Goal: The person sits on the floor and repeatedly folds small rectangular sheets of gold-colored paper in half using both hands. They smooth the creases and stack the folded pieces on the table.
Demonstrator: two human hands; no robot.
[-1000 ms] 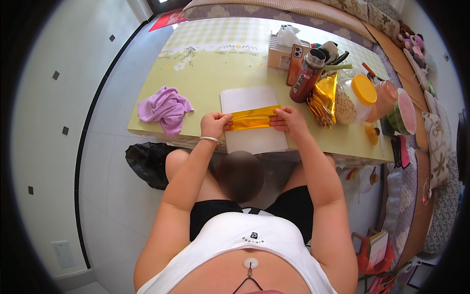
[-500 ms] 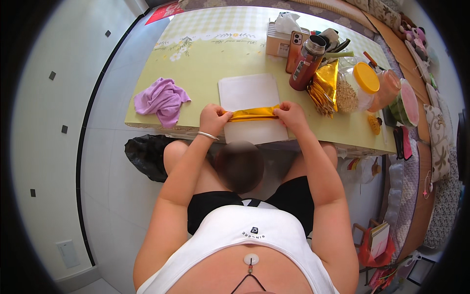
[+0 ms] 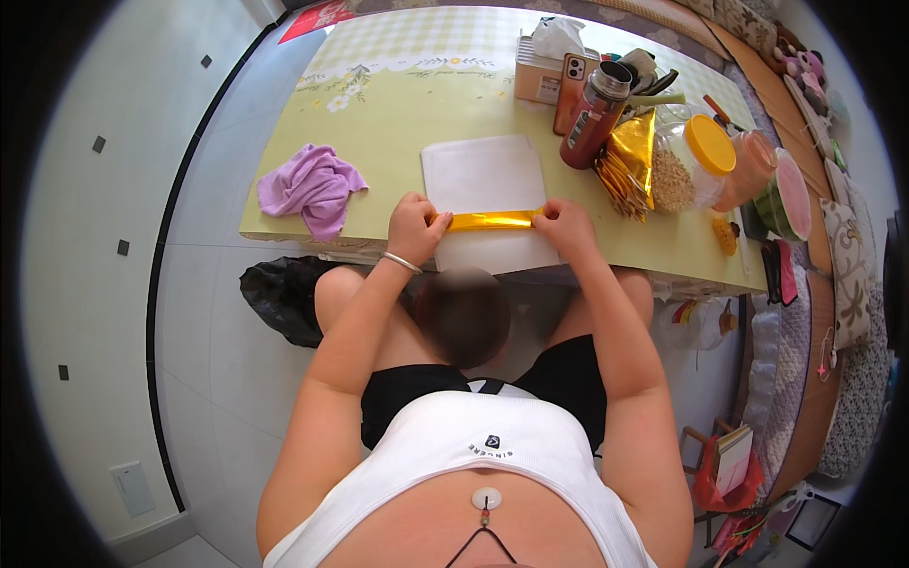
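Gold foil [image 3: 492, 221] appears already folded narrow over a white sheet [image 3: 483, 175]; left hand [image 3: 416, 228] and right hand [image 3: 565, 227] pinch its ends, unreleased.

Gold, bright gold, flashed on the foil strip [image 3: 492, 221] mid-frame, against the plain white sheet [image 3: 481, 175]! Lilac lit the cloth [image 3: 312, 189] at left, pale yellow-green the worktop [image 3: 388, 151], checked and flowered up top, yellow the jar lid [image 3: 710, 144], upper right.

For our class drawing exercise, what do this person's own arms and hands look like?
The white top is sleeveless, leaving both arms bare. The left hand and right hand are ungloved. A thin, silvery bangle circles the left wrist; none shows on the right.
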